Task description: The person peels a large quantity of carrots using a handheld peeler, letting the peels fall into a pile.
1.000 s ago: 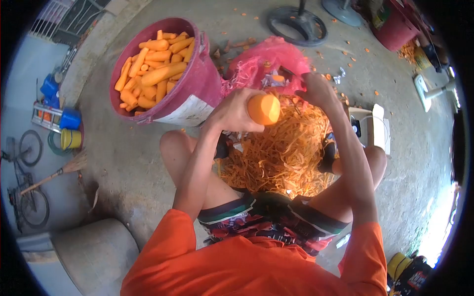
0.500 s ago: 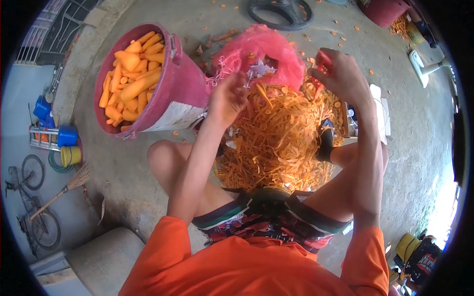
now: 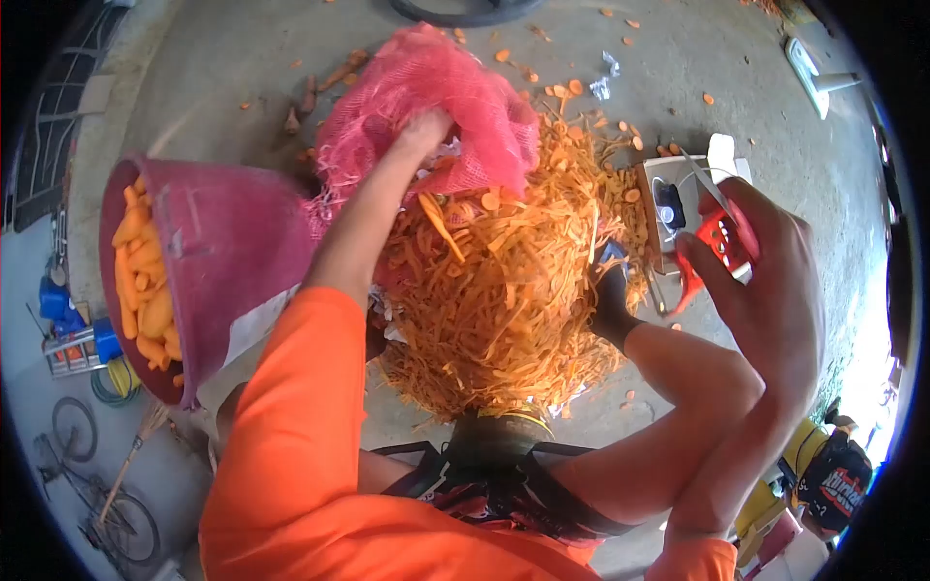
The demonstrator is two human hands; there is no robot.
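My left hand [image 3: 426, 131] reaches into the mouth of a pink mesh sack [image 3: 363, 111], its fingers hidden by the netting. Below the sack lies a large heap of orange carrot peelings [image 3: 504, 290], between my legs. Out to the right, my right hand [image 3: 775, 281] is closed around a red-handled knife [image 3: 712, 191], blade pointing up and left. A second red-handled tool [image 3: 689, 281] with a metal end shows below the thumb; its kind is unclear. On the left, a tilted dark-pink tub [image 3: 232, 228] holds peeled carrots [image 3: 145, 281].
A small open box [image 3: 659, 228] with a dark item inside stands right of the peelings. Carrot slices [image 3: 572, 87] and crumpled foil [image 3: 603, 79] are scattered on the concrete floor. A broom [image 3: 131, 465] and a bicycle [image 3: 107, 504] are at far left.
My left hand has moved from above the peelings into the mesh sack. My right hand has come down and right, away from the sack, with the knife now showing. The camera view has shifted.
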